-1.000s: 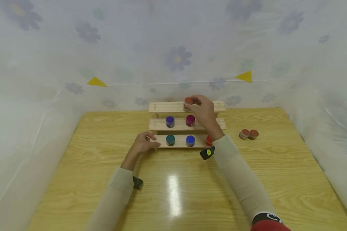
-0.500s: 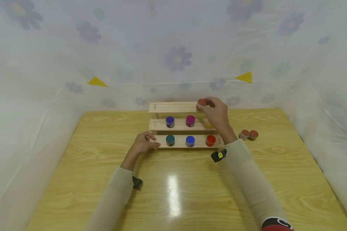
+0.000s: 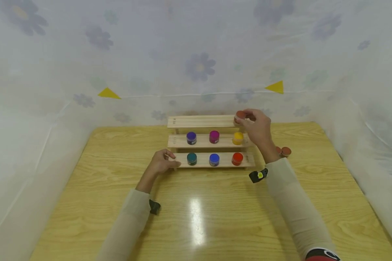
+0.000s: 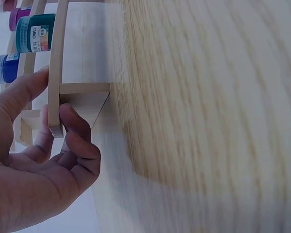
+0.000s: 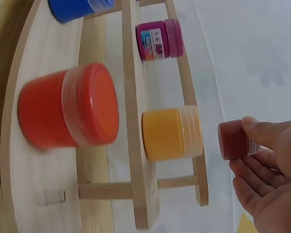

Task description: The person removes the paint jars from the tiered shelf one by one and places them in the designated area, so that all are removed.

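A three-tier wooden rack (image 3: 199,121) stands at the back of the table. My left hand (image 3: 162,161) grips the left end of its lowest shelf, thumb on top and fingers curled beneath in the left wrist view. My right hand (image 3: 260,127) pinches a small reddish-brown paint jar (image 5: 233,140) over the right end of the top shelf, with a gap to the plank in the right wrist view. On the middle shelf are purple (image 3: 191,138), magenta (image 3: 214,137) and yellow (image 3: 237,138) jars. Green (image 3: 192,158), blue (image 3: 214,160) and red (image 3: 237,158) jars occupy the lowest.
Two brown-lidded jars (image 3: 285,152) sit side by side on the table right of the rack, partly behind my right forearm. A flower-patterned white sheet (image 3: 200,67) with yellow triangles hangs behind. The wooden table (image 3: 170,217) stretches toward me.
My right hand has carried the brown jar rightward along the top shelf, from near the middle to its right end. The yellow and red jars have come into full view. My left hand stays put.
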`<control>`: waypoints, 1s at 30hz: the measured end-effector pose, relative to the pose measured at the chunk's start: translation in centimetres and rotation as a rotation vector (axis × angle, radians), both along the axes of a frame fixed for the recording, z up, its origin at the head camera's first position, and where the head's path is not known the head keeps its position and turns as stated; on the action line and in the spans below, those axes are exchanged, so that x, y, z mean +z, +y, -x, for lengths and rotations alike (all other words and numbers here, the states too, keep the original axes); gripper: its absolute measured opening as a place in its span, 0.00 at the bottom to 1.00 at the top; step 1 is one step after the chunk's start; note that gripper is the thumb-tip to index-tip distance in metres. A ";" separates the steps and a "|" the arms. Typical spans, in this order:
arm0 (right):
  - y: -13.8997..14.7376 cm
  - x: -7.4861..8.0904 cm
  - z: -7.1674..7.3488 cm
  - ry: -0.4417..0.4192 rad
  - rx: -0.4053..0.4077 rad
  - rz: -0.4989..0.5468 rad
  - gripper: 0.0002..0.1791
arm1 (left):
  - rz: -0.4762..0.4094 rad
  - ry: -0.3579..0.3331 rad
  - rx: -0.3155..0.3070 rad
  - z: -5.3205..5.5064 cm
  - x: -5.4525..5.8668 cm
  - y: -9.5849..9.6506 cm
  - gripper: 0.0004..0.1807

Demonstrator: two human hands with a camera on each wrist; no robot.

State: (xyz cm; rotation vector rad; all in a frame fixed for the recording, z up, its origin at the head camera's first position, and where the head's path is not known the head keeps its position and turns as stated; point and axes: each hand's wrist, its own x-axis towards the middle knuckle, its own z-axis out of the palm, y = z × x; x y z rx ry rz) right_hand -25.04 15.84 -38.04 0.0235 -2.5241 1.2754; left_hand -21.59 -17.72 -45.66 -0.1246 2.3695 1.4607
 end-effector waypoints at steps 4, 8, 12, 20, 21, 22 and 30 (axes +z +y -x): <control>1.1 -0.2 -0.1 0.025 -0.012 -0.026 0.24 | -0.002 0.007 -0.008 0.0 0.0 0.1 0.18; 2.0 -0.2 -0.3 0.033 -0.024 -0.026 0.24 | 0.002 0.014 -0.009 0.0 0.1 0.0 0.18; 2.7 -0.4 -0.3 0.026 -0.036 -0.036 0.24 | 0.006 0.011 -0.005 0.1 0.2 -0.1 0.18; 3.7 -0.7 -0.6 0.046 -0.052 -0.047 0.22 | 0.004 0.016 -0.011 0.0 0.0 -0.1 0.17; 3.9 -0.8 -0.6 0.053 -0.052 -0.045 0.22 | 0.003 0.017 -0.012 0.0 0.0 -0.1 0.17; 4.0 -0.9 -0.7 0.055 -0.054 -0.045 0.22 | 0.002 0.017 -0.012 0.0 0.0 -0.1 0.17; 5.5 -1.1 -1.7 0.056 -0.080 -0.066 0.24 | -0.004 0.019 -0.016 0.0 0.0 -0.2 0.17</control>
